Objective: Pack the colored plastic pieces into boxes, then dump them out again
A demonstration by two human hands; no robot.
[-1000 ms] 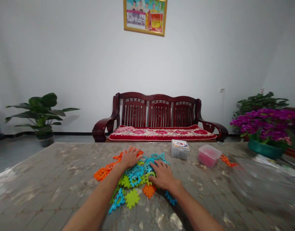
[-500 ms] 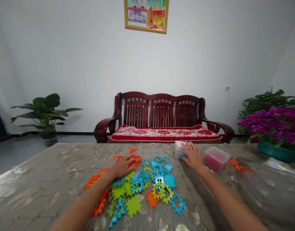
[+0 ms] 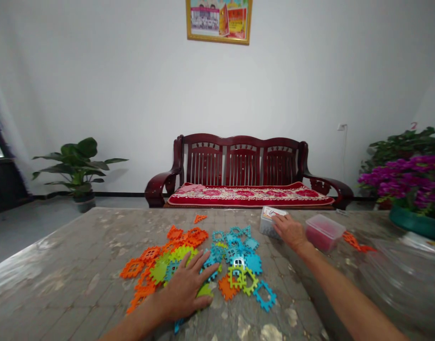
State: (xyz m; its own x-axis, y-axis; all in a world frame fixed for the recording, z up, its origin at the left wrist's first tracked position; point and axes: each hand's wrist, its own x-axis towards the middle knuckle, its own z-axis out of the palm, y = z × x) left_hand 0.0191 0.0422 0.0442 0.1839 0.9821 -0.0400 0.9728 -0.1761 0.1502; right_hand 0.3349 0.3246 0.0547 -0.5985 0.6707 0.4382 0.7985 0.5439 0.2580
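My left hand (image 3: 191, 284) lies open, fingers spread, over a pile of flat interlocking plastic building pieces. Beneath and around it are lime-green pieces (image 3: 159, 269), partly hidden by the hand. Orange pieces (image 3: 133, 268) fan out to its left and behind. To its right lies a group of blue pieces (image 3: 253, 263), with green frame pieces (image 3: 250, 282) and an orange piece (image 3: 227, 289) at the near side. My right hand (image 3: 290, 231) has its fingers bent over the right edge of a clear plastic box (image 3: 268, 227) with a labelled lid; its thumb is hidden.
A clear box with red contents (image 3: 323, 233) stands right of my right hand. Beyond it are orange pieces (image 3: 351, 240), a large clear plastic container (image 3: 398, 279) and purple flowers (image 3: 409, 180) in a teal pot. A wooden bench (image 3: 242, 161) stands behind the table.
My left hand has moved nearer and to the right, from the orange pieces onto the green ones, spreading its fingers. My right hand has shifted from the box's lid towards its right edge.
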